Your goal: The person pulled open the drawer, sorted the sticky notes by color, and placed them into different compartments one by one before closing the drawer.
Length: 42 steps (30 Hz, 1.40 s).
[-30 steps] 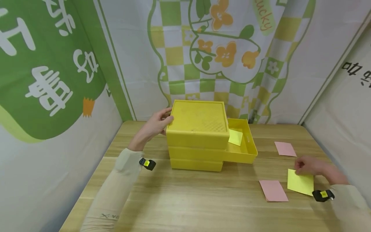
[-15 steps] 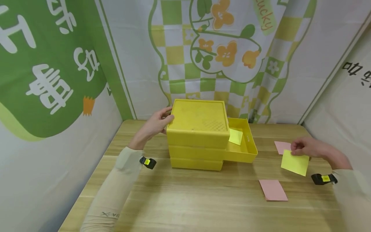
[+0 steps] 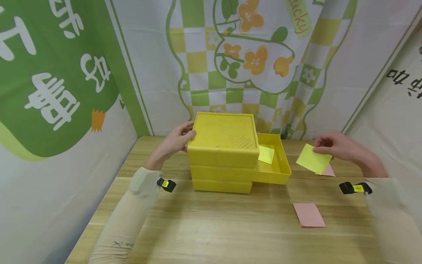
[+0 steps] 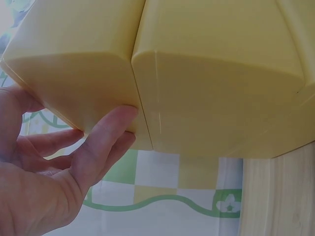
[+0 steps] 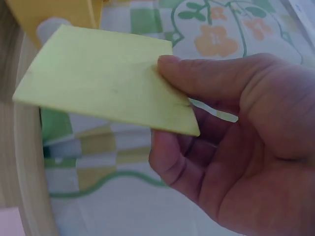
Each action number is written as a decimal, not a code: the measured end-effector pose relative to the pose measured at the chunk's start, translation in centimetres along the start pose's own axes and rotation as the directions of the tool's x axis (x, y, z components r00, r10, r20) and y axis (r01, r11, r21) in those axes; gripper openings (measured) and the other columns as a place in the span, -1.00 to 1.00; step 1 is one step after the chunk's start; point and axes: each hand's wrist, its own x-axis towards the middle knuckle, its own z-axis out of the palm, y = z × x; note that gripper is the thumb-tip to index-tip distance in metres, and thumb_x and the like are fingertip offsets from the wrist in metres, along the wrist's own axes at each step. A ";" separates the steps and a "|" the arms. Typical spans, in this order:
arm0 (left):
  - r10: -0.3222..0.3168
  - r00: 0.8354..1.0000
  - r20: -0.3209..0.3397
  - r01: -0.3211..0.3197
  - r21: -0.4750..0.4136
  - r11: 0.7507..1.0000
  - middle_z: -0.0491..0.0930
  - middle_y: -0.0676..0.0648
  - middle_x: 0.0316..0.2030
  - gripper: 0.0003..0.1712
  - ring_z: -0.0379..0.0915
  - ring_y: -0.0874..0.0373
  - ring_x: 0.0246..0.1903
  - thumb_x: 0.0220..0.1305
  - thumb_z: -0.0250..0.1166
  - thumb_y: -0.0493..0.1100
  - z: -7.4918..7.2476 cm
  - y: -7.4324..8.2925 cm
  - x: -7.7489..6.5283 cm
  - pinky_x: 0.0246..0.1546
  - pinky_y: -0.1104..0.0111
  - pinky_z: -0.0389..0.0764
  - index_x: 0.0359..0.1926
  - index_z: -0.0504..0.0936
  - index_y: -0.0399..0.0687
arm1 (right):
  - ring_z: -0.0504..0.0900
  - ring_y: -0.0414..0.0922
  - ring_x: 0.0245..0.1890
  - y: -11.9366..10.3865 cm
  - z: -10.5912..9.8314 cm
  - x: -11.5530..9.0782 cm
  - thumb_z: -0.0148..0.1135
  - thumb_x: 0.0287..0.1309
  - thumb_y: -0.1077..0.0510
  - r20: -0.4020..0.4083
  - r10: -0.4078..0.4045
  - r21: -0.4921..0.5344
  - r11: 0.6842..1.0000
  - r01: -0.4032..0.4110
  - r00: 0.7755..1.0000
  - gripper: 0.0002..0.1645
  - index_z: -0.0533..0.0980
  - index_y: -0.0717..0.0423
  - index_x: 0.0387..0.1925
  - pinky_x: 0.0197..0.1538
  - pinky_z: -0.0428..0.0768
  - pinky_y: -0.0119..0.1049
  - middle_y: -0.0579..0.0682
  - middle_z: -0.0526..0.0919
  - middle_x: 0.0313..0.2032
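Observation:
My right hand pinches a yellow sticky note by its edge between thumb and fingers, raised over the table's right side. At the middle stands a yellow drawer box of stacked tiers. One drawer sticks out to the right with another yellow sticky note lying inside. My left hand rests against the box's left side; in the left wrist view its fingers lie spread on the yellow wall, thumb at the top edge.
A pink sticky note lies on the wooden table in front of the drawer. Another pink note is partly hidden behind the held one. A patterned curtain hangs behind the table.
My right hand has lifted the yellow sticky note off the table and carried it up and leftward toward the pulled-out drawer. The left hand stays on the box.

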 end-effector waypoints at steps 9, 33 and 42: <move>-0.008 1.000 0.007 0.008 0.004 1.000 0.37 -0.26 0.29 -0.28 0.58 0.10 -0.22 0.51 0.01 0.05 0.1 0.0 -0.1 -0.36 0.30 0.70 0.55 0.00 0.05 | 0.48 -0.19 -0.40 -4.4 0.1 1.8 0.24 0.32 -0.01 -0.026 -0.049 0.026 0.998 0.049 0.998 -0.75 0.57 0.09 -0.20 -0.39 0.51 -0.35 0.02 0.62 -0.31; -0.005 1.000 -0.002 0.005 -0.009 1.000 0.39 -0.23 0.28 -0.29 0.60 0.12 -0.25 0.51 0.02 0.04 0.0 0.1 -0.2 -0.38 0.27 0.71 0.56 0.00 0.11 | 0.49 -0.15 -0.41 -7.4 5.1 6.3 0.29 0.28 0.07 0.109 -0.189 0.106 0.978 0.178 0.976 -0.87 0.58 0.05 -0.28 -0.34 0.52 -0.33 -0.02 0.65 -0.37; -0.013 1.000 -0.010 0.013 -0.003 1.000 0.38 -0.22 0.28 -0.29 0.59 0.12 -0.24 0.51 0.01 0.06 0.1 0.1 -0.3 -0.40 0.31 0.69 0.56 0.01 0.09 | 0.47 -0.19 -0.45 -7.6 6.9 6.5 0.30 0.26 0.09 0.152 -0.258 0.132 0.962 0.239 0.954 -0.90 0.59 0.03 -0.33 -0.34 0.50 -0.34 -0.06 0.61 -0.42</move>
